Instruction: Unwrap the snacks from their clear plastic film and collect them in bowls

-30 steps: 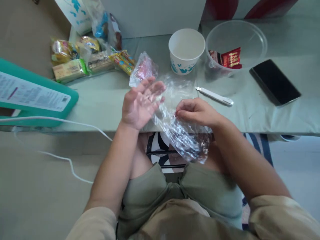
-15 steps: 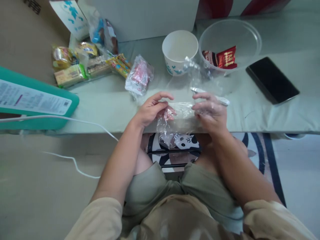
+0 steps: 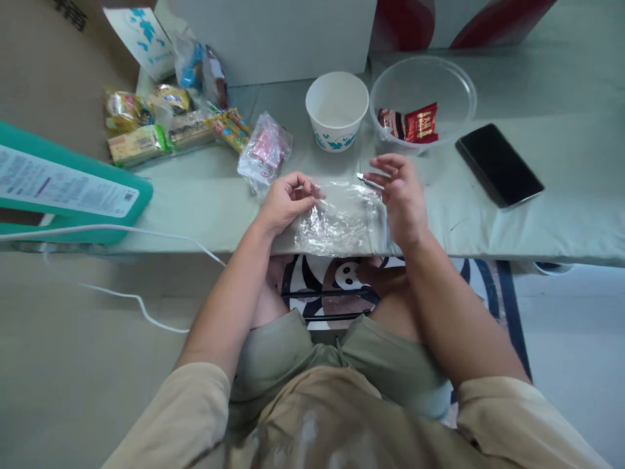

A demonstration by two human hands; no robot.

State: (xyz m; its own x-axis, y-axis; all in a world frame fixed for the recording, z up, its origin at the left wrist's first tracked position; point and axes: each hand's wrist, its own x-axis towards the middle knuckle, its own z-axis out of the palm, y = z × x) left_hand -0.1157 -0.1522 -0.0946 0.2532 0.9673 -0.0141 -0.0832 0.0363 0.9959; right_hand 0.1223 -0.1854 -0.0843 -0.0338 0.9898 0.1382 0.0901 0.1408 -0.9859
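A crinkled clear plastic bag [image 3: 339, 225] lies spread at the table's front edge, between my hands. My left hand [image 3: 288, 203] has its thumb and fingers closed at the bag's upper left corner. Beside the bag's right edge is my right hand [image 3: 403, 198], raised with fingers apart and nothing seen in it. A slim craft knife [image 3: 370, 182] shows its tip just left of that hand; the hand hides the rest. Beyond them stand a white paper cup [image 3: 336, 114] with blue leaf print and a clear round plastic tub [image 3: 461, 107] with red wrapped packets [image 3: 420, 124].
Wrapped snacks [image 3: 139, 144] and a pink packet in clear film [image 3: 266, 148] lie at left. A green container [image 3: 73, 185] with a white cable [image 3: 146, 229] is nearest left. A black phone [image 3: 499, 164] rests at right. A white box [image 3: 293, 39] stands behind.
My right hand has come off the bag, rising with its fingers spread. The bag, bunched between both hands before, now lies flatter on the table. The view has shifted slightly.
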